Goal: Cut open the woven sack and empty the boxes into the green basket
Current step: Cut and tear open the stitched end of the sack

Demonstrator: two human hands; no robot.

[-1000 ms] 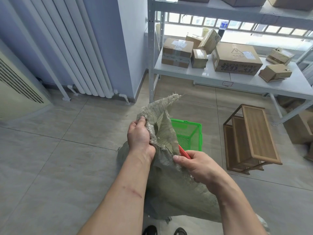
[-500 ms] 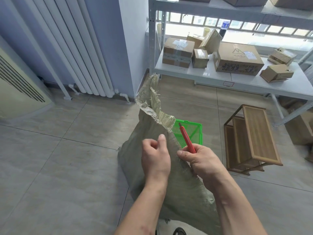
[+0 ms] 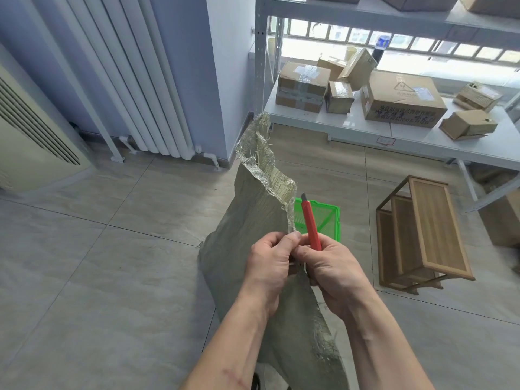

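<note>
Both hands up | left hand [image 3: 267,266] pinches grey-green woven plastic sack [image 3: 253,215] edge | right hand [image 3: 332,274] grips red utility knife [image 3: 311,223] | green plastic basket [image 3: 327,218] behind

A grey tiled floor [image 3: 112,277] carries the sack [image 3: 247,220], a green basket [image 3: 329,218] behind it, and a wooden rack [image 3: 433,232]; the white shelf [image 3: 422,139] holds cardboard boxes [image 3: 402,99].

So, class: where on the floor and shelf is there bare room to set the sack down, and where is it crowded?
Bare floor tiles lie left of the woven sack, out to the radiator. The right is crowded: the green basket sits behind the sack, beside the wooden rack. The shelf carries cardboard boxes, with only its front edge bare.
</note>
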